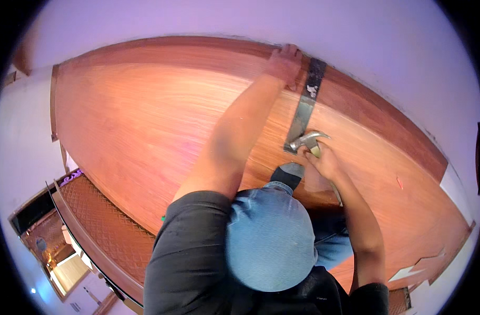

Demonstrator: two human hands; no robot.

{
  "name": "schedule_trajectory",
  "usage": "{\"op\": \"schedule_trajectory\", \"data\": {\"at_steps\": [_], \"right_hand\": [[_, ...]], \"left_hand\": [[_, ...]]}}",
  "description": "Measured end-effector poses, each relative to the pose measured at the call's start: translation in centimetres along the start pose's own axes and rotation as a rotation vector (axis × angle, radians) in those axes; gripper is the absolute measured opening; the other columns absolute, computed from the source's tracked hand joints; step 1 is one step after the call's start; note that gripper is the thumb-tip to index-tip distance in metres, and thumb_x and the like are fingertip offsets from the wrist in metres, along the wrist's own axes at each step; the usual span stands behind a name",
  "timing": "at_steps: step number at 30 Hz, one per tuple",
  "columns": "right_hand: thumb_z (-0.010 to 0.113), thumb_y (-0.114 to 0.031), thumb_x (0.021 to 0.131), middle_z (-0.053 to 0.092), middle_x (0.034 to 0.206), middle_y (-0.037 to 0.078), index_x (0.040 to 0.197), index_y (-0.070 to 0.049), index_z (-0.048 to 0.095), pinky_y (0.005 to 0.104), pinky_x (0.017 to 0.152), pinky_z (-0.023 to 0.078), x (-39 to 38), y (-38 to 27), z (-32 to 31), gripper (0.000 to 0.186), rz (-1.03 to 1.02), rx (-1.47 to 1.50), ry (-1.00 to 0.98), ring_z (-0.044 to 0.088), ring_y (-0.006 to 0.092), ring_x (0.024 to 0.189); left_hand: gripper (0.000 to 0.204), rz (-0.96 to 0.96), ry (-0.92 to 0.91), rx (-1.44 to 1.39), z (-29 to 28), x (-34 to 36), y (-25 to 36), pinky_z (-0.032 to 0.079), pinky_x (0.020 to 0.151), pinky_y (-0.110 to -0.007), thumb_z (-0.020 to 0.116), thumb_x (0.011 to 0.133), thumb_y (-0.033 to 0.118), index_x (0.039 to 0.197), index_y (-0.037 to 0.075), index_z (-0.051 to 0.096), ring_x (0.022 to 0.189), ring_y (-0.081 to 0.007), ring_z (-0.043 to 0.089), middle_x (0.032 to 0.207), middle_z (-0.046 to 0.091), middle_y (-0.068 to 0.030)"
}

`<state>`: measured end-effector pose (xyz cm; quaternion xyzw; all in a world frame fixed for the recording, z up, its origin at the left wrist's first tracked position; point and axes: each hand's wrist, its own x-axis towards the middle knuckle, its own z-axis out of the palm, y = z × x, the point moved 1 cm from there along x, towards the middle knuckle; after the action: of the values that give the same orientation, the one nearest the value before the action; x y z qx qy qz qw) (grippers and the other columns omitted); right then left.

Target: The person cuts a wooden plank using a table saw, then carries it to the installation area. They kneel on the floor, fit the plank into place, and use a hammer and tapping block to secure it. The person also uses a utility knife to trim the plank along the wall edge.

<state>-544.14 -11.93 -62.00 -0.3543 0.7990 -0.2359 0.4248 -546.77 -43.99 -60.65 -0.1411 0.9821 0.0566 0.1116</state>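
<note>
A claw hammer (pixel 309 139) is held in my right hand (pixel 324 159), its fingers wrapped around the handle close below the metal head. The hammer head lies over the near end of a flat metal strip (pixel 303 116); whether they touch, I cannot tell. The strip runs toward the wall, silvery near the hammer and dark with whitish marks at the far end. My left hand (pixel 284 64) lies palm down just left of that far end, its fingers stretched over the reddish-brown band (pixel 219 47) along the wall. Beneath everything spreads a large wood-grain surface (pixel 145 115).
My bent knee (pixel 271 239) in blue jeans and my socked foot (pixel 288 176) are close in front of the strip. A small red piece (pixel 400 182) lies at right, with a jagged pale gap (pixel 405 272) nearer me. Brown quilted panelling (pixel 103 210) stands at left.
</note>
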Motion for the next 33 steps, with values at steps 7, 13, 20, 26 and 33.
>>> {"op": "schedule_trajectory", "data": {"at_steps": [7,13,20,26,33], "right_hand": [[0.050,-0.025,0.108,0.062,0.121,0.036,0.134,0.000,0.049,0.0615,0.089,0.052,0.9,-2.7,-5.9,0.036,0.064,-0.097,0.260,0.062,0.0572,0.104],[0.044,-0.027,0.110,0.063,0.122,0.034,0.136,0.000,0.045,0.0640,0.084,0.054,3.0,-1.5,-6.5,0.038,0.169,-0.348,0.248,0.067,0.0547,0.098],[0.044,-0.027,0.110,0.062,0.127,0.034,0.133,-0.001,0.046,0.0632,0.087,0.054,3.2,-1.2,-6.7,0.035,0.187,-0.295,0.257,0.067,0.0557,0.098],[0.055,-0.026,0.105,0.067,0.114,0.036,0.133,0.000,0.049,0.0604,0.088,0.052,3.3,-0.9,-6.8,0.039,0.253,-0.109,0.269,0.064,0.0554,0.102],[0.065,-0.027,0.099,0.069,0.105,0.036,0.145,-0.003,0.045,0.0567,0.097,0.052,2.2,-0.6,-3.7,0.056,0.179,-0.086,-0.014,0.066,0.0537,0.104]], "left_hand": [[0.100,0.008,0.075,0.010,1.9,0.2,-1.2,0.045,0.112,-0.049,0.099,0.060,0.039,0.140,0.001,0.053,0.143,-0.0310,0.045,0.145,0.051,-0.0140],[0.106,0.027,0.011,0.004,0.6,0.7,-0.3,0.046,0.113,-0.045,0.099,0.058,0.041,0.143,0.001,0.050,0.143,-0.0327,0.044,0.145,0.051,-0.0140],[0.106,0.056,0.048,0.008,1.3,0.7,-0.8,0.046,0.113,-0.047,0.099,0.058,0.039,0.143,-0.001,0.050,0.145,-0.0336,0.041,0.149,0.046,-0.0157],[0.106,0.058,0.028,-0.003,1.0,0.6,-0.7,0.047,0.112,-0.046,0.098,0.059,0.038,0.143,-0.003,0.048,0.145,-0.0333,0.042,0.147,0.047,-0.0157],[0.104,0.065,0.051,0.013,0.6,0.5,0.0,0.048,0.112,-0.046,0.099,0.058,0.038,0.140,-0.002,0.050,0.142,-0.0332,0.044,0.143,0.050,-0.0149]]}}
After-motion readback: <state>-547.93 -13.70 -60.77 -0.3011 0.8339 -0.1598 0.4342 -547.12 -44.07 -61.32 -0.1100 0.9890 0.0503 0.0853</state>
